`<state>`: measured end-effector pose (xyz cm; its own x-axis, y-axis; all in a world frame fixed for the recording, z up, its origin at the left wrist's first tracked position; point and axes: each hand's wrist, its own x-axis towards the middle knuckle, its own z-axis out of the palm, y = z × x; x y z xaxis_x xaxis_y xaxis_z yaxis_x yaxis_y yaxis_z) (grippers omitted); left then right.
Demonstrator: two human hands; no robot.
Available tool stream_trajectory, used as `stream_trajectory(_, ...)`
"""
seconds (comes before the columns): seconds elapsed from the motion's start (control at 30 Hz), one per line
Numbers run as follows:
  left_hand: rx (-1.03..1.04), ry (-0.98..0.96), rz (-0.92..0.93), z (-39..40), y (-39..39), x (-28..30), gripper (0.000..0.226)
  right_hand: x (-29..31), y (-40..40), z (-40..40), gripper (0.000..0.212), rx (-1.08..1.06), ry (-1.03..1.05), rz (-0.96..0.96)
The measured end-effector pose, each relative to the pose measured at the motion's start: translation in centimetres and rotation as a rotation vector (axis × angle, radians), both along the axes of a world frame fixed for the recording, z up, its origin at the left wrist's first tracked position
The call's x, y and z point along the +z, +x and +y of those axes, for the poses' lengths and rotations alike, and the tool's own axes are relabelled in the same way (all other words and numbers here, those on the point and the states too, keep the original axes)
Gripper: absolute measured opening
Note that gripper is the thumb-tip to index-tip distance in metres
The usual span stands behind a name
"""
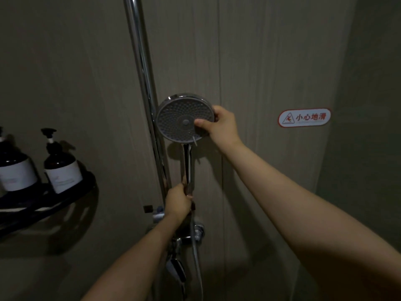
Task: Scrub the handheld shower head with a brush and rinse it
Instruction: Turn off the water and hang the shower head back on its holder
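The handheld shower head [181, 118] is round and chrome, its grey nozzle face turned toward me, standing upright beside the chrome riser pole [143, 72]. My right hand [219, 124] grips the head's right rim, thumb pressed on the nozzle face near the centre button. My left hand [178, 203] is closed around the bottom of the chrome handle [187, 164], where the hose [196, 253] leaves downward. No brush is in view.
The mixer valve and lever [184, 237] sit on the wall below my left hand. At the left, a black wire shelf [43, 203] carries two dark pump bottles [60, 168]. A red-and-white slip-warning sticker [304, 117] is on the wall at right.
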<state>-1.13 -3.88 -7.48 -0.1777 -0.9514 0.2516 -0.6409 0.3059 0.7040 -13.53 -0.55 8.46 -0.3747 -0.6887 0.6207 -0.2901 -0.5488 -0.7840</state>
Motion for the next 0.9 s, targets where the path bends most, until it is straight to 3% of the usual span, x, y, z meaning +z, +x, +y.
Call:
stream_trajectory(0.13, -0.003, 0.069, -0.230, 0.0, 0.3, -0.5, 0.028, -1.6, -0.4, -0.5, 0.028, -0.019, 0.054, -0.035)
stream_trajectory(0.23, -0.022, 0.078, -0.279, 0.2, 0.4, -0.6, 0.038, -2.1, -0.9, -0.9, 0.029, -0.026, 0.075, -0.076)
stream_trajectory(0.3, -0.046, 0.084, -0.191, 0.2, 0.4, -0.7, 0.046, -2.1, -0.8, -1.1, 0.029, -0.010, 0.068, -0.070)
stream_trajectory(0.43, -0.053, 0.148, 0.306, 0.5, 0.7, 0.0, 0.049, -3.0, 0.5, -1.6, 0.026, 0.023, 0.065, -0.044)
stream_trajectory(0.5, -0.070, 0.144, 0.448, 0.8, 0.8, 0.4, 0.051, -3.8, 0.9, -2.1, 0.026, 0.033, 0.060, -0.045)
stream_trajectory(0.67, -0.077, 0.053, 0.454, 1.0, 1.2, 0.7, 0.047, -3.6, 0.6, -2.9, 0.029, 0.083, 0.082, 0.012)
stream_trajectory(0.77, 0.018, 0.094, 0.452, 0.7, 0.6, 0.6, 0.041, -3.3, 1.0, -2.6, 0.030, 0.096, 0.079, 0.054)
stream_trajectory(0.9, 0.093, 0.084, 0.312, 1.0, 0.0, 0.3, 0.037, -3.1, 1.4, -1.3, 0.026, 0.080, 0.090, 0.130)
